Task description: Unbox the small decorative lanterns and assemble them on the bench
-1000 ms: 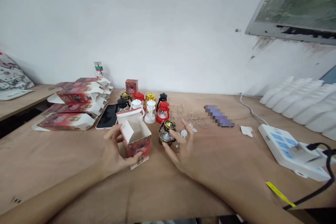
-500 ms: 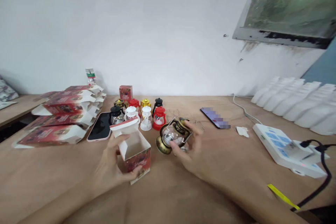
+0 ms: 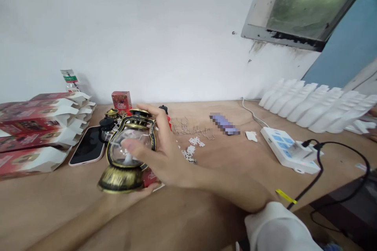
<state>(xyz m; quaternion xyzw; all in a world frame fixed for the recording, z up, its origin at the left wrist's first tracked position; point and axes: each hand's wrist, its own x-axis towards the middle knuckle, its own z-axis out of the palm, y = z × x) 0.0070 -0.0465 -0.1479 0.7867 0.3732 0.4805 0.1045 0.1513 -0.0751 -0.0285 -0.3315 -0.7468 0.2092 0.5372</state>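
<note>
My right hand (image 3: pixel 166 157) is closed round a small black-and-gold toy lantern (image 3: pixel 128 153) with a clear globe, gripping it from the right with the thumb across the glass. The lantern is upright, just above the table, and covers most of the small red-and-white carton (image 3: pixel 149 176). My left hand (image 3: pixel 125 200) lies under and behind the lantern; only its wrist and a fingertip at the carton's lower edge show, still on the carton.
Behind stand several more toy lanterns (image 3: pixel 106 124) and a closed red carton (image 3: pixel 121 100). Flat cartons (image 3: pixel 35 125) are stacked at left beside a phone (image 3: pixel 87 148). Wire handles (image 3: pixel 188 128), white small parts (image 3: pixel 193 146), another phone (image 3: pixel 224 123), a power strip (image 3: pixel 287 149) and white bags (image 3: pixel 318 106) lie right.
My right hand picked the black-and-gold lantern off the table and carried it left, over the open carton in my left hand. The camera has turned rightward.
</note>
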